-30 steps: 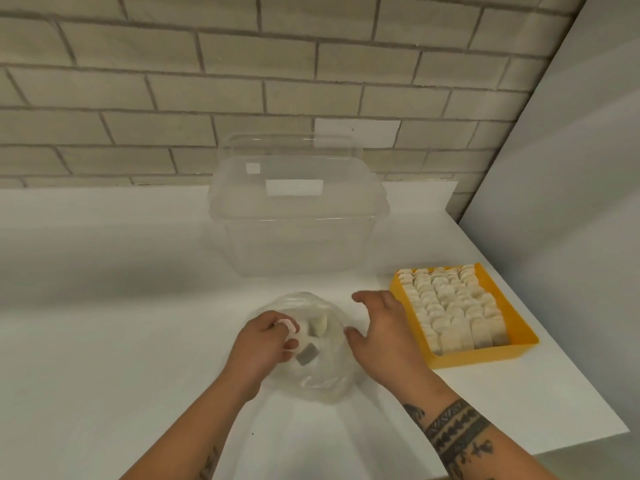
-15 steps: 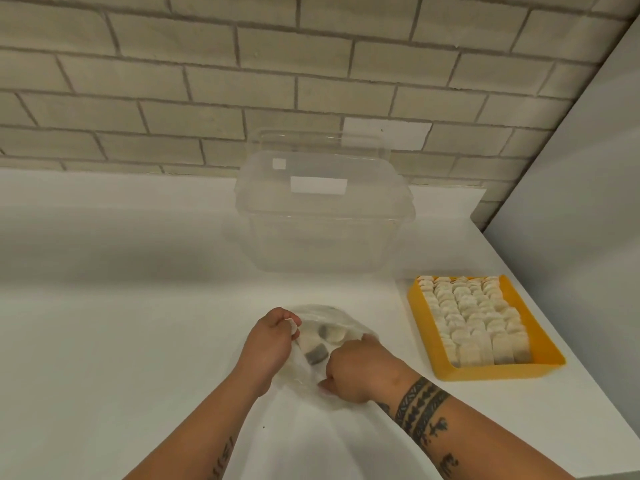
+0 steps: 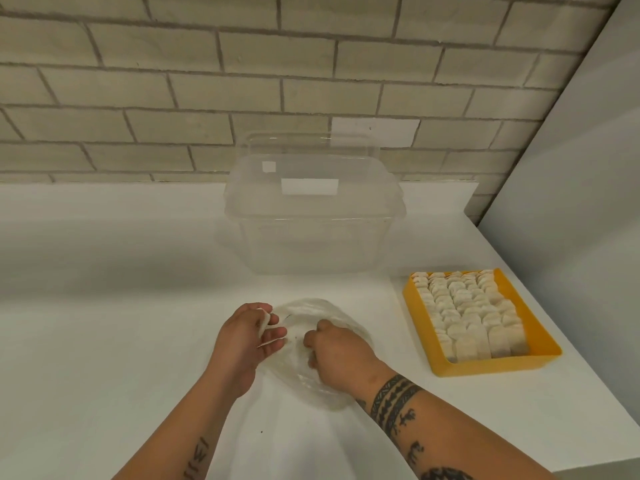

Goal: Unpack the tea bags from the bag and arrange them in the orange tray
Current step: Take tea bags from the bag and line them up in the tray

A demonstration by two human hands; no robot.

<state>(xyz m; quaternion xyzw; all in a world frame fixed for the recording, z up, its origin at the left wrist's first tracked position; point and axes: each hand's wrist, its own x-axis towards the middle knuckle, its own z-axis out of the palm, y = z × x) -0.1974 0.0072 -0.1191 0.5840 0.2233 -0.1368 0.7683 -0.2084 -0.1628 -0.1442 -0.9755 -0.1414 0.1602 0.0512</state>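
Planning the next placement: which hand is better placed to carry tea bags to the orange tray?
Probably right. The right hand is in the plastic bag, nearer the orange tray; the left hand, farther off, pinches what look like tea bags.

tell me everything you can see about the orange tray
The orange tray is a shallow rectangular tray, plastic by its look, with low sloped walls. It sits flat on the white table, right of the clear bag, near the table's right edge. Rows of pale tea bags stand packed inside, nearly filling it. Nothing else touches it.
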